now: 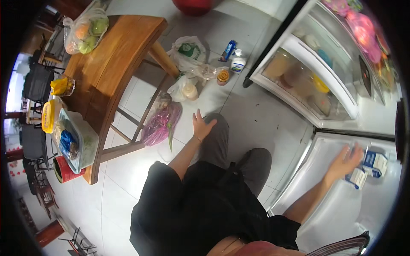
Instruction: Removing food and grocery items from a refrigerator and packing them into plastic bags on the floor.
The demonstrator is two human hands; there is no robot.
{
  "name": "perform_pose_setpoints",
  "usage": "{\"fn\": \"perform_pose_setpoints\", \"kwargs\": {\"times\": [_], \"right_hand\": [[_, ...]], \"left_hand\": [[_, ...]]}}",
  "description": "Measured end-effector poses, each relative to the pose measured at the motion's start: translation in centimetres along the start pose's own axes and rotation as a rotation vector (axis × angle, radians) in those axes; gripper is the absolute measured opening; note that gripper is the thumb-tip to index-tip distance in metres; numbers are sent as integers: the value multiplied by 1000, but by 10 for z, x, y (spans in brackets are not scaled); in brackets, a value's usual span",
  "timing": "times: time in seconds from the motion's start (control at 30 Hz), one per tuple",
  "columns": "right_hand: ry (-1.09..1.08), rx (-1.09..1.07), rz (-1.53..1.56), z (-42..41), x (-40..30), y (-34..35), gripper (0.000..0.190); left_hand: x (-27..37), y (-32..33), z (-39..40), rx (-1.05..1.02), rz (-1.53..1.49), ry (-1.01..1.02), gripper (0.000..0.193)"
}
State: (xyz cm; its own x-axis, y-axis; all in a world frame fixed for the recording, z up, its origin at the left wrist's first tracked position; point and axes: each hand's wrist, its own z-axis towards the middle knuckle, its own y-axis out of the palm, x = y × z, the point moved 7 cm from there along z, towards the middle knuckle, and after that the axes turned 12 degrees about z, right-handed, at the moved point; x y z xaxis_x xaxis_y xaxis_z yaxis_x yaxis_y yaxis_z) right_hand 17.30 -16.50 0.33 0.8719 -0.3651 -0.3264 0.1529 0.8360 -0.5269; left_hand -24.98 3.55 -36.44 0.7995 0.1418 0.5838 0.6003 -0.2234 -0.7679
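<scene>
My left hand [203, 125] hovers beside my left knee with its fingers spread, holding nothing. My right hand [344, 163] reaches over the inside of the open refrigerator door [333, 204]. It is blurred, its fingers look apart, and no item shows in its grasp. Right beside those fingers, two blue-and-white cartons [375, 164] [356, 178] stand in the door; whether I touch them cannot be told. Ahead of the door is the open refrigerator, with a clear-fronted drawer [294, 80] of food low down and pink bags [362, 28] of produce higher up.
On the floor are a white-capped bottle [238, 62], a blue snack packet [228, 51], a small jar [223, 77], plastic bags [189, 52] and a purple bag [162, 124]. The wooden table [128, 35] at left bears bagged fruit [86, 33] and a plastic tub [86, 144].
</scene>
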Motion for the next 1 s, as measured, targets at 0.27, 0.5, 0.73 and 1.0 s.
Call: {"fn": "perform_pose_setpoints", "kwargs": {"times": [0.27,0.5,0.73,1.0], "right_hand": [[326,-973,749,-132,-115,286,33],[303,-925,720,-173,-130,495,77],[599,-912,683,-201,-109,558,70],[529,-737,656,-189,-133,509,36]], "left_hand": [[-28,-38,86,454,-147,-31,104],[-5,-40,110,477,-183,-2,105],[-26,-28,124,460,-188,-158,103],[-17,-49,119,453,-65,-83,98]]}}
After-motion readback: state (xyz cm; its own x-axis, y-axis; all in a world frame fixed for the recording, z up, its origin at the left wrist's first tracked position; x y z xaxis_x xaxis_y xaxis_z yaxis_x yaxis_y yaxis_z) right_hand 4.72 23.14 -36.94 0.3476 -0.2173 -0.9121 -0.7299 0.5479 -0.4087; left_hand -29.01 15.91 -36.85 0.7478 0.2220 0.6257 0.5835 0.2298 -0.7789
